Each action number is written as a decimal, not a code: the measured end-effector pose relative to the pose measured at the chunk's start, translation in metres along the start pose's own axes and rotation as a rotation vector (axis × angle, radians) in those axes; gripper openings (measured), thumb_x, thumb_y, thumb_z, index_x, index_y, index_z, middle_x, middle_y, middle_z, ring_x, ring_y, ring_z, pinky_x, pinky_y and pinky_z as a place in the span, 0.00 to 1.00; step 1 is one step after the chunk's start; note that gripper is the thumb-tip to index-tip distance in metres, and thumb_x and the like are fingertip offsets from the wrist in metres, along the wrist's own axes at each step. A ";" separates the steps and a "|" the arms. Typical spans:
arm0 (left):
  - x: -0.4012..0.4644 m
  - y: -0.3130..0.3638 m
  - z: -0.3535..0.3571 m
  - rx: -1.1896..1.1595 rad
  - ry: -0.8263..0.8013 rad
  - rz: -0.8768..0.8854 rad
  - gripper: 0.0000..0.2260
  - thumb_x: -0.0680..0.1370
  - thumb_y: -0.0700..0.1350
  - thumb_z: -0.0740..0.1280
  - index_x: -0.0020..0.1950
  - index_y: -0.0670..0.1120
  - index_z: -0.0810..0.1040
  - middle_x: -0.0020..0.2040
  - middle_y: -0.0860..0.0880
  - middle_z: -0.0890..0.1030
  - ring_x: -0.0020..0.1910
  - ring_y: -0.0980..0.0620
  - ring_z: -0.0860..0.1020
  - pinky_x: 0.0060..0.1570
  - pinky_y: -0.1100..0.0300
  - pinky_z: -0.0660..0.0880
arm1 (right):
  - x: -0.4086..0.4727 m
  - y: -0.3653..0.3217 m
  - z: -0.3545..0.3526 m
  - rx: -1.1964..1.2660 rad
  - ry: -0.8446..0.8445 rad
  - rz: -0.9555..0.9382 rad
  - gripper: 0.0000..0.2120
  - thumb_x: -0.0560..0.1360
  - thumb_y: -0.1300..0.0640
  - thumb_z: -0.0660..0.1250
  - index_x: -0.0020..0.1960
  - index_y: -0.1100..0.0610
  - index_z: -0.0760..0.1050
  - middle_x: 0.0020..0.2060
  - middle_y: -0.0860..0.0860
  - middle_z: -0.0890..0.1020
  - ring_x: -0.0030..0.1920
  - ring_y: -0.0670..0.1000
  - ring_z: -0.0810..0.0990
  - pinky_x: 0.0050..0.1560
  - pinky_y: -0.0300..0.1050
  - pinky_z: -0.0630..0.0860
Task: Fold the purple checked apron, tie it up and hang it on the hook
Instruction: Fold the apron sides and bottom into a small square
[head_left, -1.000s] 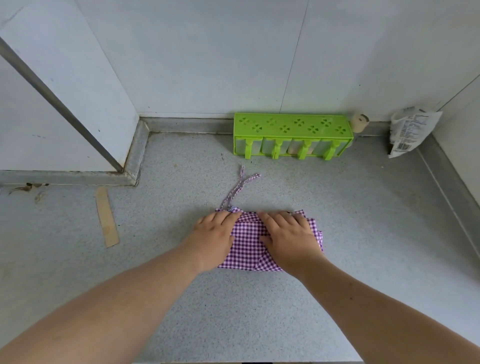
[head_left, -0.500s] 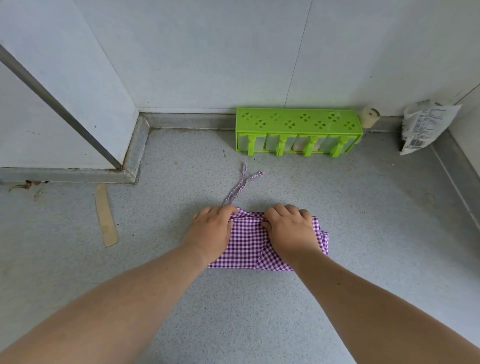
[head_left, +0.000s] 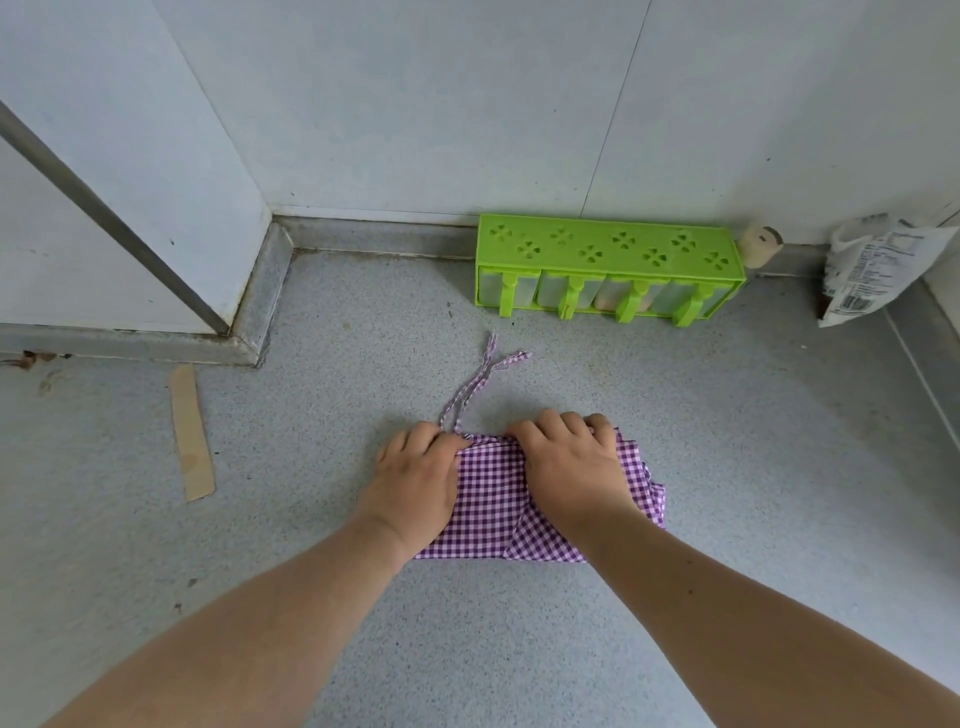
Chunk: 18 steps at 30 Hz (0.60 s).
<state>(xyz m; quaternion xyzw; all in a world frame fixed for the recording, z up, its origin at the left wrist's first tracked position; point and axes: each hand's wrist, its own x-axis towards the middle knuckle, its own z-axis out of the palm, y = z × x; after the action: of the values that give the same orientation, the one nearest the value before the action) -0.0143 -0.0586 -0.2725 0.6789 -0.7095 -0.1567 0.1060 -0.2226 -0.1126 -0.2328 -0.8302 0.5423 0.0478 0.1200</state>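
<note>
I have the purple checked apron (head_left: 491, 501) folded down to a small, thick packet lying on the grey desk (head_left: 753, 467), about midway between its left and right sides and nearer the front edge than the back wall. My left hand (head_left: 415, 480) presses on the packet's left end and my right hand (head_left: 574, 467) on its right half, the fingers of both curled over the far edge and pinching the cloth there, so each grip is closed on the apron. The two ties (head_left: 480, 382) trail out from between my hands toward the back edge, lying loose and close together.

I judge the folding nearly done, with the far edge being turned or rolled. The tying comes next: one hand must keep the packet pressed so it does not spring open, while the other lets go and gathers the ties to wrap them round. No hook is in view.
</note>
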 end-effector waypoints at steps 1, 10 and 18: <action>0.000 -0.002 0.003 -0.004 0.018 0.005 0.17 0.83 0.48 0.58 0.68 0.51 0.80 0.60 0.51 0.75 0.59 0.49 0.74 0.67 0.50 0.75 | 0.003 -0.001 -0.004 -0.019 0.009 -0.050 0.21 0.83 0.57 0.51 0.73 0.42 0.67 0.62 0.47 0.73 0.68 0.54 0.70 0.75 0.58 0.54; -0.001 -0.008 0.014 -0.043 0.164 0.066 0.15 0.83 0.49 0.57 0.57 0.48 0.82 0.63 0.50 0.77 0.55 0.46 0.78 0.59 0.48 0.79 | 0.062 -0.031 -0.013 -0.008 -0.043 -0.263 0.14 0.84 0.53 0.61 0.69 0.46 0.73 0.67 0.50 0.68 0.61 0.56 0.75 0.63 0.57 0.76; -0.001 -0.010 0.012 -0.055 0.134 0.095 0.16 0.84 0.48 0.56 0.61 0.48 0.82 0.61 0.52 0.81 0.58 0.49 0.77 0.62 0.50 0.78 | 0.061 -0.021 -0.014 -0.032 -0.076 -0.241 0.06 0.86 0.54 0.56 0.61 0.53 0.69 0.54 0.52 0.75 0.52 0.56 0.78 0.48 0.54 0.78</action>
<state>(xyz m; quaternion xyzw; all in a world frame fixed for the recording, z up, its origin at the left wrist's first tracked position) -0.0095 -0.0573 -0.2875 0.6503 -0.7275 -0.1252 0.1794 -0.1789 -0.1625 -0.2285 -0.8887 0.4330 0.0730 0.1318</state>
